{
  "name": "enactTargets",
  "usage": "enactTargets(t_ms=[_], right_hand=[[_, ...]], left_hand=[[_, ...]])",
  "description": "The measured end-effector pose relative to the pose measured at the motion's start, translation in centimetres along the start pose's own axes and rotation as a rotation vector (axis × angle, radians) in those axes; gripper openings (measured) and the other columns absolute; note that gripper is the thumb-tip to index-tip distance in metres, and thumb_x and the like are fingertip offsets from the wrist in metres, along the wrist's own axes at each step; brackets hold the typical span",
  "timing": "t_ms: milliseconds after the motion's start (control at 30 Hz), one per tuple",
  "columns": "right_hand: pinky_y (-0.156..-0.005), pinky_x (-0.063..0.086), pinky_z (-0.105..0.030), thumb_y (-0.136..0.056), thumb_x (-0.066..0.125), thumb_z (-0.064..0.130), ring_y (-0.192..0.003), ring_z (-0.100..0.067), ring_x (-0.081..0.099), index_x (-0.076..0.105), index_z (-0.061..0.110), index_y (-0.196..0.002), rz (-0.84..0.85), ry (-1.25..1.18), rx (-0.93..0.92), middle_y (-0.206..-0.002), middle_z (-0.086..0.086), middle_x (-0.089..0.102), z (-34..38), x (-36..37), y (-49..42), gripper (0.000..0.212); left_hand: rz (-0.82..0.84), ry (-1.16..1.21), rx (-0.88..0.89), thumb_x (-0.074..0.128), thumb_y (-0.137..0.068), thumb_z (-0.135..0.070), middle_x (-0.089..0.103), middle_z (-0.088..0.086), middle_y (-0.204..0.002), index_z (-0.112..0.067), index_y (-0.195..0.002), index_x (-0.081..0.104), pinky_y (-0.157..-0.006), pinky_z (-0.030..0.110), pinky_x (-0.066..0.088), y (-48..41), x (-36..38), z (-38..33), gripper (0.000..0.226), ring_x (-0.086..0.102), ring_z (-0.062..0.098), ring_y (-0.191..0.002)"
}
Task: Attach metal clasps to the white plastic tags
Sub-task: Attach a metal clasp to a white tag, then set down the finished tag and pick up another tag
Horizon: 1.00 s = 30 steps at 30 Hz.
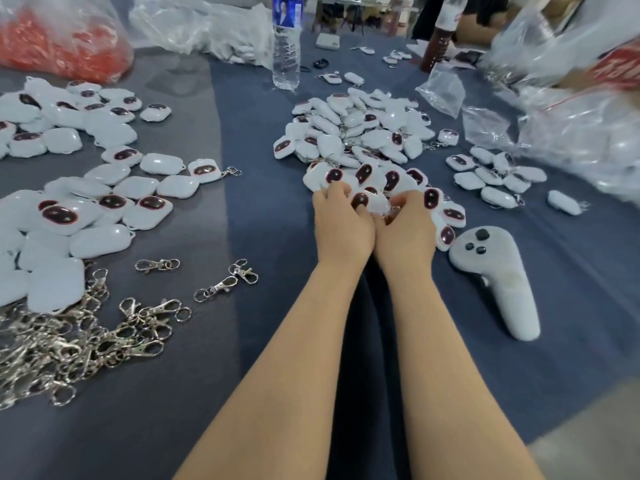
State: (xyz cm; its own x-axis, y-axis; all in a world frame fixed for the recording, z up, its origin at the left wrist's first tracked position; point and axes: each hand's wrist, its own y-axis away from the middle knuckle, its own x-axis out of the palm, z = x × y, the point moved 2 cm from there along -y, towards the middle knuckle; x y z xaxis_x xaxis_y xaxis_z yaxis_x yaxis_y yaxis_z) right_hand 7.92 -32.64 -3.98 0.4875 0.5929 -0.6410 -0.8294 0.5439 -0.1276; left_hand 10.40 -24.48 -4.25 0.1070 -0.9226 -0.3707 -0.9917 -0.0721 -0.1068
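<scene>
1. One dark blue cloth-covered table [214, 341] carries everything.
2. White rounded plastic tags with dark oval windows lie in three groups (too many to count singly): a wide left spread [69, 209], a centre heap [353, 133] and a small right cluster [491, 178].
3. One tangled heap of silver metal clasps [69, 344] lies near left, touching the left spread. Three loose clasps [216, 288] lie just beside it.
4. One white handheld controller [498, 282] lies near the right hand.
5. One clear plastic water bottle [285, 46] stands upright behind the centre heap.
6. Two hands touch side by side: the left hand [341, 220] and right hand [405, 226], fingers curled, together pinch one held tag [372, 202] at the centre heap's near edge.
</scene>
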Motion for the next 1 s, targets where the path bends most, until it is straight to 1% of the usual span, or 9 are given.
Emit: enactTargets(t_ms=[100, 200, 333, 467, 567, 633, 767, 900, 1000], right_hand=[[-0.079, 0.043, -0.035, -0.089, 0.059, 0.025, -0.099, -0.024, 0.054, 0.048, 0.015, -0.111, -0.026, 0.018, -0.004, -0.114, -0.007, 0.056, 0.4, 0.2, 0.3, 0.027], [-0.092, 0.037, -0.036, -0.089, 0.056, 0.023, -0.113, -0.027, 0.044, 0.051, 0.014, -0.117, -0.093, 0.072, -0.065, -0.123, -0.007, 0.051, 1.3, 0.2, 0.9, 0.03], [-0.097, 0.036, -0.036, -0.089, 0.055, 0.018, -0.114, -0.024, 0.046, 0.056, 0.014, -0.114, -0.116, -0.013, -0.174, -0.121, -0.005, 0.054, 4.1, 0.7, 2.4, 0.025], [-0.082, 0.046, -0.025, -0.09, 0.054, 0.015, -0.093, -0.012, 0.058, 0.057, 0.019, -0.099, 0.107, -0.309, -0.212, -0.1, 0.002, 0.062, 7.4, 3.2, 5.5, 0.011], [-0.069, 0.043, -0.016, -0.089, 0.055, 0.016, -0.084, -0.007, 0.056, 0.059, 0.021, -0.094, 0.281, -0.32, -0.277, -0.089, 0.009, 0.062, 9.8, 6.1, 8.1, 0.009], [-0.072, 0.045, -0.018, -0.088, 0.055, 0.018, -0.089, -0.01, 0.058, 0.063, 0.019, -0.1, 0.38, -0.289, -0.317, -0.097, 0.005, 0.065, 11.4, 8.2, 9.9, 0.014], [-0.094, 0.046, -0.039, -0.089, 0.048, 0.011, -0.113, -0.025, 0.054, 0.057, 0.021, -0.126, 0.536, -0.136, -0.427, -0.128, -0.004, 0.056, 13.8, 12.2, 12.6, 0.04], [-0.105, 0.03, -0.037, -0.087, 0.045, 0.007, -0.129, -0.033, 0.036, 0.035, 0.024, -0.145, 0.562, 0.135, -0.564, -0.152, -0.006, 0.028, 14.6, 15.0, 13.3, 0.061], [-0.107, 0.025, -0.038, -0.092, 0.042, 0.019, -0.13, -0.034, 0.028, 0.035, 0.034, -0.143, 0.555, 0.279, -0.535, -0.156, -0.003, 0.017, 14.5, 15.8, 13.1, 0.054]], left_hand=[[0.007, 0.124, -0.075, 0.056, -0.091, -0.015, 0.048, 0.005, -0.128, -0.011, -0.123, 0.05, -0.083, 0.016, 0.035, -0.3, -0.2, 0.0, 0.033, 0.052, 0.015, -0.107], [-0.022, 0.224, -0.119, 0.057, -0.09, -0.017, 0.053, 0.003, -0.125, -0.012, -0.12, 0.054, -0.083, 0.016, 0.036, -0.2, -1.0, 0.1, 0.031, 0.049, 0.007, -0.1], [-0.105, 0.279, -0.133, 0.054, -0.089, -0.013, 0.057, 0.006, -0.12, -0.012, -0.111, 0.058, -0.094, 0.024, 0.042, 0.0, -3.7, 0.0, 0.022, 0.055, 0.012, -0.103], [-0.249, 0.314, -0.128, 0.054, -0.087, -0.01, 0.062, 0.003, -0.111, -0.012, -0.105, 0.059, -0.098, 0.033, 0.044, 0.4, -8.8, 0.6, 0.019, 0.057, 0.017, -0.108], [-0.376, 0.306, -0.133, 0.052, -0.088, -0.01, 0.06, 0.0, -0.105, -0.013, -0.104, 0.059, -0.097, 0.032, 0.045, 1.1, -13.3, 2.1, 0.017, 0.058, 0.016, -0.105], [-0.457, 0.281, -0.132, 0.051, -0.088, -0.009, 0.061, 0.001, -0.105, -0.01, -0.108, 0.06, -0.092, 0.026, 0.044, 1.6, -16.3, 3.4, 0.021, 0.057, 0.013, -0.097], [-0.594, 0.29, -0.171, 0.051, -0.089, -0.01, 0.057, -0.006, -0.097, -0.014, -0.107, 0.06, -0.077, 0.016, 0.04, 2.7, -21.0, 5.9, 0.02, 0.052, -0.002, -0.078], [-0.63, 0.391, -0.206, 0.048, -0.088, -0.009, 0.06, 0.002, -0.1, -0.019, -0.094, 0.055, -0.092, 0.038, 0.05, 3.2, -23.2, 7.2, 0.014, 0.061, 0.019, -0.097], [-0.615, 0.447, -0.221, 0.049, -0.088, -0.008, 0.062, 0.009, -0.104, -0.02, -0.091, 0.054, -0.094, 0.047, 0.049, 3.2, -23.4, 7.5, 0.013, 0.062, 0.024, -0.102]])
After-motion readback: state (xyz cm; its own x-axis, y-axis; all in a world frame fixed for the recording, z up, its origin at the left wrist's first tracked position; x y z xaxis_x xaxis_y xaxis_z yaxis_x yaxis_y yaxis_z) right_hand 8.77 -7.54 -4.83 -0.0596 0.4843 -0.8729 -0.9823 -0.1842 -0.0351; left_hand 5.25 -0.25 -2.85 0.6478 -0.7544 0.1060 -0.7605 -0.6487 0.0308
